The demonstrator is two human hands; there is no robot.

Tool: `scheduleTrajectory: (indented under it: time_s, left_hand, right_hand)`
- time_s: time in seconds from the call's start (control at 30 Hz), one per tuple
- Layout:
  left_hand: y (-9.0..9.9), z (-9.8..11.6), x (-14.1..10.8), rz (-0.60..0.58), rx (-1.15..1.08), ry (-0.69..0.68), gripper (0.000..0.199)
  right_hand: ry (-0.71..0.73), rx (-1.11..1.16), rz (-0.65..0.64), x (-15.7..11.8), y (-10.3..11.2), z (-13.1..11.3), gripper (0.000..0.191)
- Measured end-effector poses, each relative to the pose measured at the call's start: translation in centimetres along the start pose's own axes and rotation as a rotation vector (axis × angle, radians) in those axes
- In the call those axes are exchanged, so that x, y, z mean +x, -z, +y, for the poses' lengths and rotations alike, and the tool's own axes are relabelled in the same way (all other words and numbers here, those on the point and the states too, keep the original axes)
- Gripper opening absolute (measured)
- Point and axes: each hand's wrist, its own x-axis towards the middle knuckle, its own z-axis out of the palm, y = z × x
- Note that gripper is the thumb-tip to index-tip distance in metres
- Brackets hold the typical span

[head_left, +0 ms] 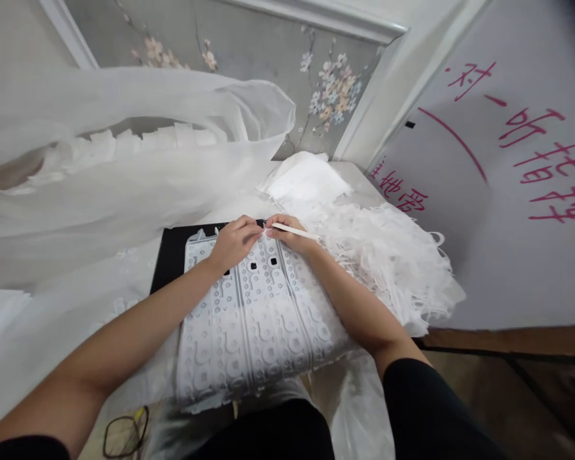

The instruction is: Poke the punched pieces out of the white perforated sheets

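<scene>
Work looks to be in mid-course: the right hand pinches a slim, flat, off-white strip, while the left hand meets it with fingertips drawn close together; whether they grip anything cannot be told. Directly under and nearer the body than the grip lies a whitish moulded plastic sheet with ridged rows, partly over a flat black board. Three small dark squares show just below the fingers; whether they are pieces or openings is unclear, so finished rows cannot be counted. Plenty of material seems left: right of the grip, a tangled white heap of thin loops; beyond it, stacked white soft sheets.
</scene>
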Motion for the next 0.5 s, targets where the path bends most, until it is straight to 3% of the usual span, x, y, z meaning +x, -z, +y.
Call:
scheduleTrajectory:
  time_s: [0.13,0.33,0.5]
  left_hand:
    - [-0.12,-0.21,-0.16,0.046,0.185,-0.053,0.015]
    - [0.21,0.08,-0.04,0.062,0.289,-0.159,0.017]
    - [0.24,0.27,0.03,0.028,0.35,-0.135,0.019]
  right_hand:
    - [-0.008,0.009,0.008,0.04,-0.01,-0.03,0.033]
    - [-0.024,0.067,0.005,0.04,-0.05,-0.38,0.034]
    - [-0.046,0.115,-0.013,-0.01,0.04,-0.61,0.033]
